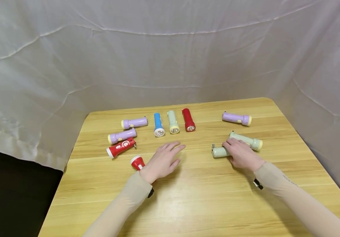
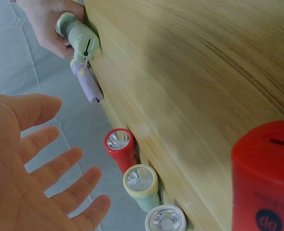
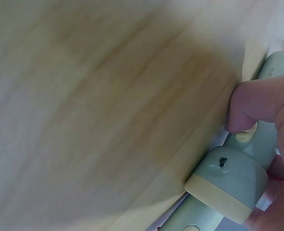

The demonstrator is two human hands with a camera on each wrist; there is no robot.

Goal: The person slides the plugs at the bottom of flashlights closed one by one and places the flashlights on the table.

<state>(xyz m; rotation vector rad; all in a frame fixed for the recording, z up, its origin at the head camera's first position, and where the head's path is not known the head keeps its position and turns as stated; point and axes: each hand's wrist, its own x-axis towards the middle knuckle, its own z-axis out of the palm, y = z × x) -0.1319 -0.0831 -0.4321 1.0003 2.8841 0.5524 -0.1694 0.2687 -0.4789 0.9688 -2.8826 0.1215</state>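
Observation:
My right hand [image 1: 242, 154] grips a pale green flashlight [image 1: 219, 152] on the right of the table. In the right wrist view the thumb lies beside the yellow switch of that flashlight [image 3: 228, 180], and the other fingers are round its far side. A second pale green flashlight [image 1: 254, 144] lies just behind it. My left hand [image 1: 164, 161] hovers over the middle of the table with its fingers spread and nothing in them. Under the left wrist lies a red flashlight [image 1: 137, 162], partly hidden by the arm.
A blue flashlight [image 1: 158, 123], a pale green one [image 1: 173, 121] and a dark red one [image 1: 188, 120] form a row at the back. To the left lie two purple flashlights [image 1: 135, 122] and a red one [image 1: 121, 148]. Another purple flashlight [image 1: 236, 118] lies back right. Grey cloth [image 1: 170, 59] hangs behind.

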